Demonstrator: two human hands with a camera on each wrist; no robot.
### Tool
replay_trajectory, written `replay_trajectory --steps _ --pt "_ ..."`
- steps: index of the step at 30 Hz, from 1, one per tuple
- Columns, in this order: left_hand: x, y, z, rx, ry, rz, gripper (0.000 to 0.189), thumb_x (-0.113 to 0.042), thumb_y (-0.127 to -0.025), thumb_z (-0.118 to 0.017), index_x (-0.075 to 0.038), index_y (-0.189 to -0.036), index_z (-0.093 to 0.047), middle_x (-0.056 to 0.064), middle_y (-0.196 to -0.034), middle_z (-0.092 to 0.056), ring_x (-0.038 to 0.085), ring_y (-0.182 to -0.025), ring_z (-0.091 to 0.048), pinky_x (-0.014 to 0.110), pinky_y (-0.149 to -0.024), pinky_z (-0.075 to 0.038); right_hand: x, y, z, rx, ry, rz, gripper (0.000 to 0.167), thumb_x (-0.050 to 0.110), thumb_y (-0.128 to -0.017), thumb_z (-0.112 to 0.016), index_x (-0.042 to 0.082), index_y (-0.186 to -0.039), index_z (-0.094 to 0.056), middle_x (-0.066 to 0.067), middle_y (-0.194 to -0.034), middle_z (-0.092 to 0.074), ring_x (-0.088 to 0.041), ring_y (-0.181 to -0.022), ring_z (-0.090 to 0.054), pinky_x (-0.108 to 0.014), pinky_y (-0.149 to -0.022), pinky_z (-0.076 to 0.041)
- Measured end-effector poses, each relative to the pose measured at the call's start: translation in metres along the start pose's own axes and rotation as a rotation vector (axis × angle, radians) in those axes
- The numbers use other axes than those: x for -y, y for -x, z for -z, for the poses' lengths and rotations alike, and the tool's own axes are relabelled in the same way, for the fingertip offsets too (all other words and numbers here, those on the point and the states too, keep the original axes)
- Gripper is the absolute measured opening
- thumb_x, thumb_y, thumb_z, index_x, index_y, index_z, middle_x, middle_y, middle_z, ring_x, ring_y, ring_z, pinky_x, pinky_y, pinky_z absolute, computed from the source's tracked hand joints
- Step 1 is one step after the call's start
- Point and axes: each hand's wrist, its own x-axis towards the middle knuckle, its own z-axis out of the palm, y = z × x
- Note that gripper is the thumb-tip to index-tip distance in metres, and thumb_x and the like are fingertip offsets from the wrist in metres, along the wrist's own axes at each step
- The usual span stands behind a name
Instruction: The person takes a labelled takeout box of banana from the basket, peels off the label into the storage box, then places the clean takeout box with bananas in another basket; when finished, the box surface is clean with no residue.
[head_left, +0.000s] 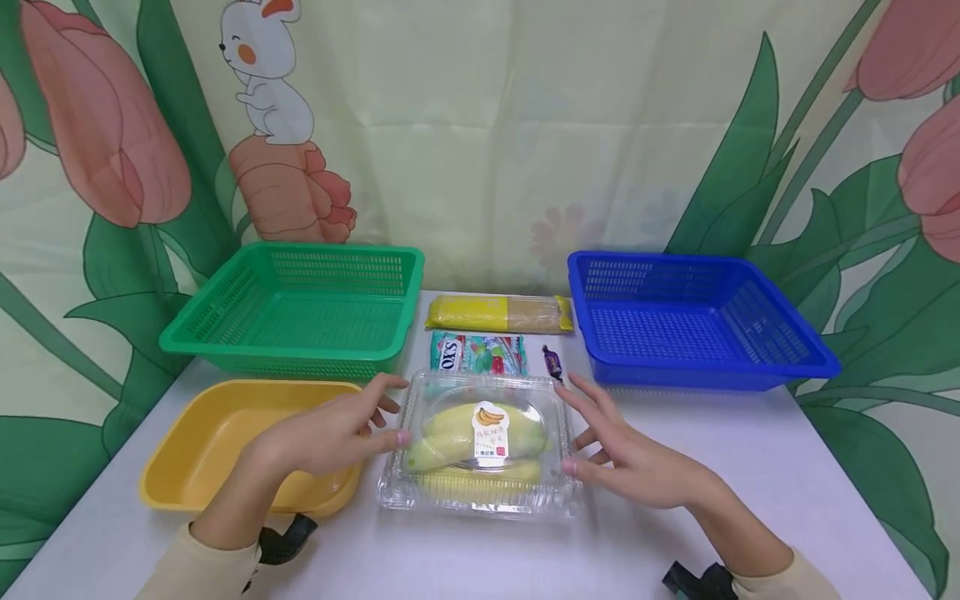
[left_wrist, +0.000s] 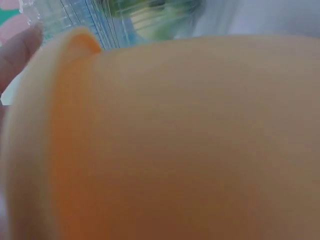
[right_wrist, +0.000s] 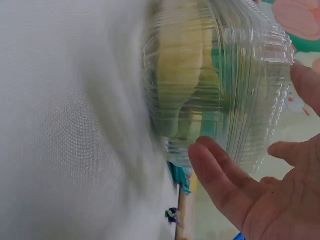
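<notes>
A clear plastic clamshell box with yellow-green fruit inside and a white banana label lies between the two hands. My left hand is at its left edge, the thumb tip by the rim and the fingers spread. On the opposite side is my right hand, its thumb at the right rim and its fingers near the upper right corner. In the right wrist view, the fingers reach the box's ribbed side, loosely extended. The left wrist view is mostly blocked by a yellow basin.
Behind the box lie a snack bag, a small purple-wrapped candy and a yellow noodle-like packet. A green basket stands back left, a blue basket back right. The yellow basin sits under the left forearm.
</notes>
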Motion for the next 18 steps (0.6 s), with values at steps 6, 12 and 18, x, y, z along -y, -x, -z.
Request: replay_trajectory --steps 6,12,18 --pt "-0.005 0.004 -0.003 -0.082 -0.075 -0.065 0.074 -0.055 -0.098 -0.064 -0.013 -0.152 -0.036 0.008 -0.138 -0.044 0.022 -0.113 -0.057 0.039 -0.092 -0.054 0.000 -0.005 -0.002 -0.008 0.096 0.076 0.088 0.030 -0.097 -0.072 0.018 -0.166 -0.017 -0.008 -0.170 0.003 -0.014 -0.108 -0.058 -0.029 -0.082 -0.055" --pt "-0.007 0.004 -0.009 -0.144 -0.100 -0.161 0.064 -0.050 -0.099 -0.064 -0.016 -0.148 -0.040 0.007 -0.140 -0.033 0.022 -0.109 -0.056 0.039 -0.093 -0.052 0.000 -0.005 -0.002 0.009 0.090 0.047 0.103 0.032 -0.089 -0.082 0.021 -0.166 -0.016 -0.003 -0.171 0.005 -0.012 -0.106 -0.056 -0.031 -0.082 -0.054" --pt "-0.010 0.000 -0.016 -0.185 -0.115 -0.195 0.061 -0.051 -0.098 -0.065 -0.018 -0.145 -0.046 0.004 -0.142 -0.034 0.027 -0.129 -0.045 0.048 -0.103 -0.049 0.002 -0.005 -0.001 0.051 0.080 0.010 0.102 0.033 -0.091 -0.080 0.023 -0.166 -0.013 0.003 -0.170 0.010 -0.013 -0.106 -0.059 -0.032 -0.086 -0.056"
